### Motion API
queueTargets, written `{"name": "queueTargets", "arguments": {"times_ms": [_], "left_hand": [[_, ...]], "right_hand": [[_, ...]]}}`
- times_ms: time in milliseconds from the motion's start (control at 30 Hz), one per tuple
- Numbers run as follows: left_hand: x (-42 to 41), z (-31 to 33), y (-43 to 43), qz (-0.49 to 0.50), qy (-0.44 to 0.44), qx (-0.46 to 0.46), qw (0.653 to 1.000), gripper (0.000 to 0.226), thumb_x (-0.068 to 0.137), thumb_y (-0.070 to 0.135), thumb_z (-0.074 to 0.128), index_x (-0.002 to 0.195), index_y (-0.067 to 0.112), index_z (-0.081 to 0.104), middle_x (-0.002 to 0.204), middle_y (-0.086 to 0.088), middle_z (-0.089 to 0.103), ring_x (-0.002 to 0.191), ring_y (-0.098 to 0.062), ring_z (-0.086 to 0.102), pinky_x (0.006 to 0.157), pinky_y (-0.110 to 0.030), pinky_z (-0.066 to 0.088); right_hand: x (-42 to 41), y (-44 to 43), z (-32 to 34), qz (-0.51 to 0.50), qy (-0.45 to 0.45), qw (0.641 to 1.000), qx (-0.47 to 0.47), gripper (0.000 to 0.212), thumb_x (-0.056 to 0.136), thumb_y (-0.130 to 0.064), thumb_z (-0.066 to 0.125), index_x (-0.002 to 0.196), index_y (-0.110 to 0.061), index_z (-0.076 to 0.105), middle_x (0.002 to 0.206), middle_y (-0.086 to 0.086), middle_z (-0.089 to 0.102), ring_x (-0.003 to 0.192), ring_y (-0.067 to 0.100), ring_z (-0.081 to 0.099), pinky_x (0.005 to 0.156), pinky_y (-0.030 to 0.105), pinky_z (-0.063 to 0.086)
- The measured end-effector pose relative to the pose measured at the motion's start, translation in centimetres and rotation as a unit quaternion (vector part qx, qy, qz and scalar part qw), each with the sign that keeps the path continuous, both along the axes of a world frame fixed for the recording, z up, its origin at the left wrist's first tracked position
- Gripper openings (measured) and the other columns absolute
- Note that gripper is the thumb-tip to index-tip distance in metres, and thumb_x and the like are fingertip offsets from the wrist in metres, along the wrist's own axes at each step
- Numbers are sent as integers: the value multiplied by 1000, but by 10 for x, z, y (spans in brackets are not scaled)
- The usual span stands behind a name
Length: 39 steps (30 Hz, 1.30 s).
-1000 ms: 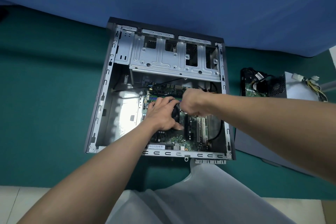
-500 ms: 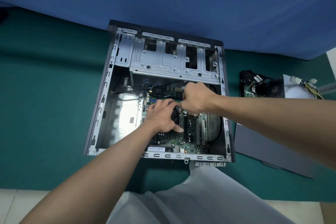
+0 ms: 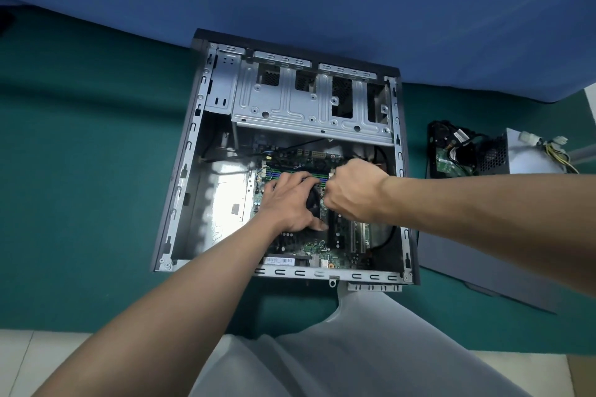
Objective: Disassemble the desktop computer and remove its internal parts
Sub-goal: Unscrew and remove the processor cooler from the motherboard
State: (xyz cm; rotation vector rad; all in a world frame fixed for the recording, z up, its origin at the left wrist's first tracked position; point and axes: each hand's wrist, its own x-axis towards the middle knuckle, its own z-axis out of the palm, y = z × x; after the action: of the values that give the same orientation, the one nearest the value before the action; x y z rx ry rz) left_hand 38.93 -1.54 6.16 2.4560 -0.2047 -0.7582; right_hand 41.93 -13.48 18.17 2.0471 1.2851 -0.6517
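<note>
Open desktop computer [image 3: 190, 151] lying on its side on a green mat [image 3: 96, 171], drive cage at the far end and motherboard [image 3: 322, 251] seated in the right half of the shell. The step in hand appears to be freeing the processor cooler [image 3: 313, 203], the black block near the centre of the board. The left hand [image 3: 290, 203] lies over the cooler, with its fingers draped across the far and left sides and the thumb [image 3: 319, 226] pressed against the near edge, so that the cooler sits directly under the palm and is largely hidden. The right hand [image 3: 354, 193] is clenched into a fist just beside the cooler's far right corner, knuckles up. Whether it pinches a tool, a fastener or a lead cannot be told, since the fingers curl under and away from the camera. To do this well, the steadying hand should bear straight down without rocking the cooler, each fastener should be loosened a little in turn, and the fan lead should be unplugged before any lift. A tilted pull risks straining the board. The memory slots [image 3: 277, 172] lie just beyond the left fingertips, and the expansion slots [image 3: 356, 235] lie near and to the right. A power supply [image 3: 529, 155] rests well apart on the right, with the side panel [image 3: 467, 261] near it.
</note>
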Motion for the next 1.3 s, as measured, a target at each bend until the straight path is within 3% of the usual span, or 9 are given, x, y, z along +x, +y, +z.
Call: {"name": "queueTargets", "arguments": {"times_ms": [200,433,500,633,733,833,967,1167,1300], "left_hand": [[0,-2,1,5,-2,-11,1000,101,67,60,77,150,34,25,154,12,22,139,-15,17,113,-40,11],[0,-3,1,4,-6,-5,1000,102,66,62,77,150,33,25,154,10,23,138,-16,18,112,-40,13],[0,-4,1,4,-5,-7,1000,103,66,62,76,150,33,25,154,11,23,138,-16,18,112,-40,13],[1,-5,0,6,-7,-5,1000,102,65,61,77,149,34,26,154,11,24,138,-15,18,112,-40,12],[1,-6,-1,5,-7,4,1000,101,66,61,77,149,32,28,155,10,23,139,-16,17,113,-42,13],[0,-6,-1,9,-6,3,1000,101,66,61,76,149,30,27,154,9,24,137,-16,18,112,-42,14],[0,-7,0,11,-8,0,1000,101,65,61,77,148,32,27,154,9,23,137,-16,19,111,-40,14],[1,-6,0,6,-10,-4,1000,102,65,62,78,149,35,27,154,11,23,138,-16,18,112,-41,13],[0,-4,1,6,-9,-2,1000,102,65,62,77,149,34,27,154,11,23,138,-16,18,112,-40,13]], "right_hand": [[7,-7,-6,-344,22,926,157,41,88,-31,59,62,-9,37,64,3,43,54,22,47,50,24,38],[12,8,-5,-846,215,455,176,17,100,-18,41,90,-6,48,67,10,63,36,8,44,33,17,27],[14,9,-4,-808,201,537,137,18,101,-15,39,89,-7,48,63,4,54,39,9,41,34,18,28],[7,7,3,-410,55,909,60,17,91,-9,45,74,-10,40,68,3,43,63,22,49,57,29,42],[2,8,4,-36,-17,999,-14,19,99,-20,39,90,-15,55,75,3,55,63,23,50,58,33,38],[13,12,3,25,-5,1000,-6,21,100,-23,41,105,-13,58,64,2,42,56,20,44,56,33,38],[26,17,1,-358,37,923,132,32,88,-28,56,69,-3,48,66,5,46,61,25,51,50,27,38],[18,14,-4,-854,179,419,251,13,96,-15,48,88,-7,54,74,8,58,36,12,51,30,15,33],[16,15,0,-789,175,570,147,15,99,-9,42,89,-4,52,68,6,55,45,9,41,29,15,28]]}}
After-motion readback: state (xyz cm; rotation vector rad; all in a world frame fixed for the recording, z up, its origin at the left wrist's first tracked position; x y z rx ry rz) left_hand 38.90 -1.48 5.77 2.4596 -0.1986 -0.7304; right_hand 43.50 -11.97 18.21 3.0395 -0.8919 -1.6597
